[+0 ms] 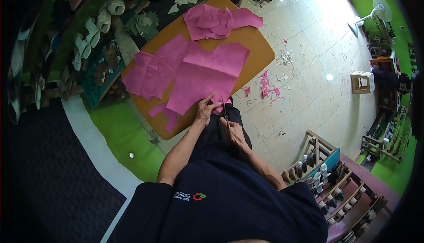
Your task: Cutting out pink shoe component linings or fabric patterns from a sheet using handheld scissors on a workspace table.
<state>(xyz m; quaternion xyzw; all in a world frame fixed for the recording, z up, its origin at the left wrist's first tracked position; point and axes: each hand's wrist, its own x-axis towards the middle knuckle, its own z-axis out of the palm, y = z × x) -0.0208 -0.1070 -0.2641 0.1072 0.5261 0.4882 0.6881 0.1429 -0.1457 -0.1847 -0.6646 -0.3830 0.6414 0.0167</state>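
A large pink sheet of leather-like material (pixel 210 68) lies on the orange-brown table (pixel 263 51), its near edge reaching toward my lap. My left hand (pixel 204 110) pinches that near edge, thumb and fingers closed around it. My right hand (pixel 235 132) is wrapped around the handles of a dark pair of scissors (pixel 225 110), whose blades point away from me at the material beside my left fingertips. A small pink piece (pixel 217 109) shows between the two hands. Whether the blades are apart is too small to tell.
Cut pink pieces are piled at the table's left (pixel 148 73) and far end (pixel 212 22); a pink offcut (pixel 165 115) lies near its left edge. Pink scraps (pixel 267 86) litter the tiled floor. Shoe racks (pixel 329 172) stand at right, a white stool (pixel 363 82) farther off.
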